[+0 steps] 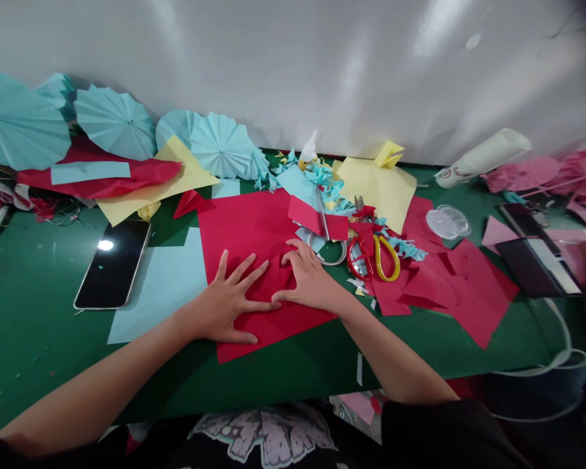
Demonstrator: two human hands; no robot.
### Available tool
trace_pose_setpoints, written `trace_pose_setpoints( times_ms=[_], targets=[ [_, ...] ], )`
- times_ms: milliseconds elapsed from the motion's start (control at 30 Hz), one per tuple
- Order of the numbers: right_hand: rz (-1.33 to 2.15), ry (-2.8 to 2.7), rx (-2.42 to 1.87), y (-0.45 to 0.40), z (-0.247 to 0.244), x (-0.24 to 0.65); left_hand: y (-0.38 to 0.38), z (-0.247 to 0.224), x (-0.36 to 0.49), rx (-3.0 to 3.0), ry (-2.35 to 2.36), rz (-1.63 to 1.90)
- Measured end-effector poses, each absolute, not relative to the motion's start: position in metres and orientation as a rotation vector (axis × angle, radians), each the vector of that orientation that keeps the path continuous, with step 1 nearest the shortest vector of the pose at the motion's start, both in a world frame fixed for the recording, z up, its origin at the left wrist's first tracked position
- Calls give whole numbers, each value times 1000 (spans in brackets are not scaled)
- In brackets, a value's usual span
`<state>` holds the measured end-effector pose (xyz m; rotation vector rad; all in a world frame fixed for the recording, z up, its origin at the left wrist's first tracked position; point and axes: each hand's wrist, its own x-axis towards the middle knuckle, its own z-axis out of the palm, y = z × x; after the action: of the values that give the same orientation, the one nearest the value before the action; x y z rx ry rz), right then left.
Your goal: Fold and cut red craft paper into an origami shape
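A person has both hands on a big red sheet of paper [244,221] that lies on a green table [29,280], right in front of them. The left hand [229,303] lies flat on the sheet with its fingers spread wide, like a star. The right hand [310,277] is close beside it on the same sheet. Its fingers are bent, and its thumb is apart from the fingertips. There is a darker red patch near those fingertips, but one cannot tell if it is a fold or a small loose piece.

The red sheet covers part of a light blue sheet [163,280] on the left. A phone [113,264] lies there too, partly on the blue sheet, with its screen dark and a bright shine on it. Behind it, near the wall [283,65], are blue folded paper fans [221,146].

Just to the right of the red sheet are a yellow handle loop [393,260] and a red handle loop [350,260], side by side. Little blue paper scraps [329,176] are heaped behind them. Further right, more red paper [483,280] lies near a clear round dish [448,221].
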<state>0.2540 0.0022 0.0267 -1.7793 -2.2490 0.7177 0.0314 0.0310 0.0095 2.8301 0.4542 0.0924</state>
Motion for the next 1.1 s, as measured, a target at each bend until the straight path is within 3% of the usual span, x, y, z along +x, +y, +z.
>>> trace_pose_setpoints(
  times_ms=[967,1100],
  targets=[
    [573,-1871,-1832,14,27,268,30,11,32,2843,457,125],
    [567,-2036,-1781,5,31,253,30,11,32,2846,454,118]
  ],
)
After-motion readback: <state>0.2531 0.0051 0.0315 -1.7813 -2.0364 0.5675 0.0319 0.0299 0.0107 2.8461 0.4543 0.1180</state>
